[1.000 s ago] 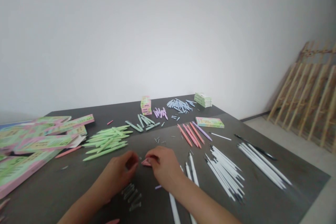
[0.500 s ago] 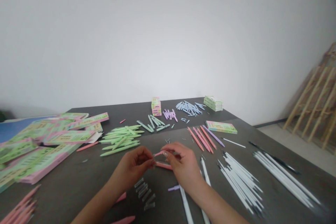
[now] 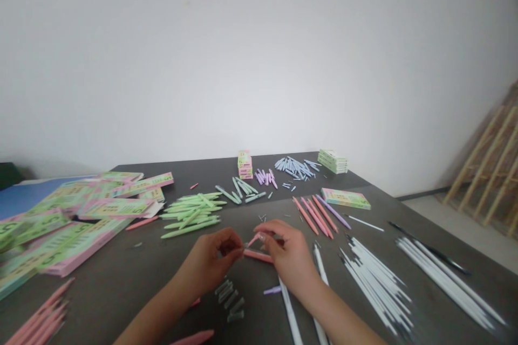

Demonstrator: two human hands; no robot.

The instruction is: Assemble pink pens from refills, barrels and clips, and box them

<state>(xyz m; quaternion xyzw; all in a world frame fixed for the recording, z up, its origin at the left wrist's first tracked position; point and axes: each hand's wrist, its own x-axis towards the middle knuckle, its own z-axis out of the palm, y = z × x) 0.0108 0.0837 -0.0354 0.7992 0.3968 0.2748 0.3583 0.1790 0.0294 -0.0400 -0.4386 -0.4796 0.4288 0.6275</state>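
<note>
My left hand (image 3: 213, 259) is closed in a pinch, its fingertips at the end of a small piece I cannot make out. Facing it, my right hand (image 3: 286, 252) pinches a short pink pen part (image 3: 254, 239), slanting between the two hands. Just beneath lies a pink pen barrel (image 3: 258, 256), partly behind the right fingers. Several clear plastic caps (image 3: 230, 297) are on the table below my left hand. Near my right wrist are a small purple pen part (image 3: 272, 290) and a white pen refill (image 3: 290, 312), partly covered by that arm.
Green pens (image 3: 192, 213) are heaped at left, beside flat pink-green boxes (image 3: 109, 207). Coral pens (image 3: 315, 214), white refills (image 3: 376, 280) and a pink-green box (image 3: 346, 198) lie to the right. Blue pen parts (image 3: 295, 167) sit farther back. Pink barrels (image 3: 44, 315) are front left.
The view has shifted slightly, so things sit a little farther right. The pink part in my right hand is tilted more steeply, and a small gap shows between the fingertips of both hands.
</note>
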